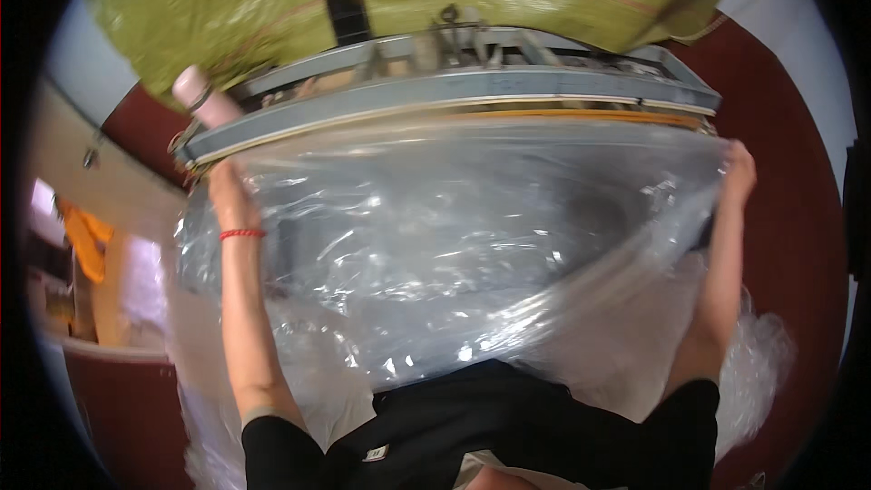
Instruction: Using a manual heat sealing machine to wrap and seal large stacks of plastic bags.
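Observation:
A wide sheet of clear plastic film (454, 209) stretches between my two hands, wrinkled and shiny over a grey surface. My left hand (234, 192), below a red bracelet (242, 233), is closed on the film's far left corner, close to the metal tray's end. At the far right corner my right hand (740, 172) grips the film with bent fingers. Both arms reach well forward, and the film's near edge comes back toward my black shirt. The fingertips of both hands are partly hidden by the film and blur.
A long grey metal tray (454, 88) with tools and small parts runs along the far side. A pink bottle (204, 95) leans at its left end; behind lie a black flat object (349, 18) and yellow-green woven sheeting (227, 0). More crumpled film (758, 372) hangs at right. A doorway opens at left.

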A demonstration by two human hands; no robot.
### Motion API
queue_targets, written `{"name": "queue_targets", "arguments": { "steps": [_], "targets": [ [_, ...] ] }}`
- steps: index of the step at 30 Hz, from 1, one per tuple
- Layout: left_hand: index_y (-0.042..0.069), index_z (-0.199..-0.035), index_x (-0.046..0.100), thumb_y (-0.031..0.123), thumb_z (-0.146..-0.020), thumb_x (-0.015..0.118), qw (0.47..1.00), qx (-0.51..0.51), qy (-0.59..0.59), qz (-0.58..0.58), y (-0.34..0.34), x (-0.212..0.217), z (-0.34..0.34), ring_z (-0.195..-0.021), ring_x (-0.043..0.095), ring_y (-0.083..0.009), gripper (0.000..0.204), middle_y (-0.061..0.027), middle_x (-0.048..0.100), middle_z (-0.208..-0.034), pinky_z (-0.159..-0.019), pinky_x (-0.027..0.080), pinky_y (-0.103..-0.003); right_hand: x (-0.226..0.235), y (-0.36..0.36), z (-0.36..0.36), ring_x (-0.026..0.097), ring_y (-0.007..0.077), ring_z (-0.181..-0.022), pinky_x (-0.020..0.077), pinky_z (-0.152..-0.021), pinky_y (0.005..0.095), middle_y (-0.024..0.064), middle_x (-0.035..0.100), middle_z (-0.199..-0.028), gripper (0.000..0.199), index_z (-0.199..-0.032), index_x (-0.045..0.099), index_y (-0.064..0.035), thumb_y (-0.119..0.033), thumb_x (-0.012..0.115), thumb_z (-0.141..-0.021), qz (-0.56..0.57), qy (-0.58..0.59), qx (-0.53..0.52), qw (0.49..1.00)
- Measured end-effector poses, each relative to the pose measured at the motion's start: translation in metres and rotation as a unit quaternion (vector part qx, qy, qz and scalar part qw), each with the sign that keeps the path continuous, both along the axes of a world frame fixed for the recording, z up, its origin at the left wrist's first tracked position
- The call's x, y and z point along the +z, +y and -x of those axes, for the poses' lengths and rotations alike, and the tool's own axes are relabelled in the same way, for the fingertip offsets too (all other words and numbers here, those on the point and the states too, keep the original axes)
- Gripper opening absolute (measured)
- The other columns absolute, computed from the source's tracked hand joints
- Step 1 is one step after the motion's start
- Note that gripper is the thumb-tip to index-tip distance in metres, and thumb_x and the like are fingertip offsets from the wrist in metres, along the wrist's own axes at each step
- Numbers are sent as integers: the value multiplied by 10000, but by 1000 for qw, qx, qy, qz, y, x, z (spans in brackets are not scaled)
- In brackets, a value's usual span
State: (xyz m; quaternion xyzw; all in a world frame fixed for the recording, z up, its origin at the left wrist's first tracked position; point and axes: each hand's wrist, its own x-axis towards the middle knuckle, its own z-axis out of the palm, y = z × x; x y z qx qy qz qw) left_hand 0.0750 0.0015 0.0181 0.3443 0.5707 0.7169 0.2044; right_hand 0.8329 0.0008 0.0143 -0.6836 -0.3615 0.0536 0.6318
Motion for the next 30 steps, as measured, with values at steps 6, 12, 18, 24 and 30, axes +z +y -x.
{"name": "queue_targets", "arguments": {
  "steps": [6, 12, 18, 24, 30],
  "targets": [
    [72, -727, 460, 186, -847, 495, 946, 97, 305, 39, 39, -103, 137, -518, 383, -60, 169, 27, 425, -599, -462, 327, -203, -88, 88, 59, 542, 176, -756, 416, -713, 292, 104, 592, -785, 217, -843, 549, 7, -209, 530, -833, -3, -124, 21, 992],
    [78, -656, 498, 212, -828, 542, 989, 52, 136, 8, 69, -107, 141, -505, 370, -53, 222, 38, 436, -567, -455, 305, -201, -93, 121, 71, 508, 81, -670, 409, -638, 226, 60, 583, -718, 204, -807, 545, 12, -175, 618, -768, -59, -33, 36, 997],
    [97, -597, 487, 215, -809, 557, 976, 81, 192, 55, 70, -102, 135, -462, 364, -48, 252, 40, 434, -522, -417, 294, -205, -91, 124, 70, 546, 162, -655, 436, -647, 282, 77, 582, -695, 241, -796, 534, 1, -190, 652, -709, -47, -36, -89, 994],
    [39, -619, 490, 193, -820, 460, 995, 86, 44, 9, 60, -91, 136, -480, 402, -91, 255, 3, 441, -570, -429, 381, -239, -85, 128, 79, 559, 350, -772, 430, -691, 394, 196, 572, -831, 169, -920, 459, -15, -147, 475, -816, -53, -70, -199, 976],
    [9, -634, 489, 94, -783, 492, 981, 109, 160, 34, 60, -107, 172, -556, 460, -115, 172, -14, 468, -609, -502, 423, -257, -84, 128, 77, 568, 314, -808, 433, -734, 373, 187, 581, -881, 208, -910, 481, -17, -203, 500, -820, -80, -47, -163, 982]
  ]
}}
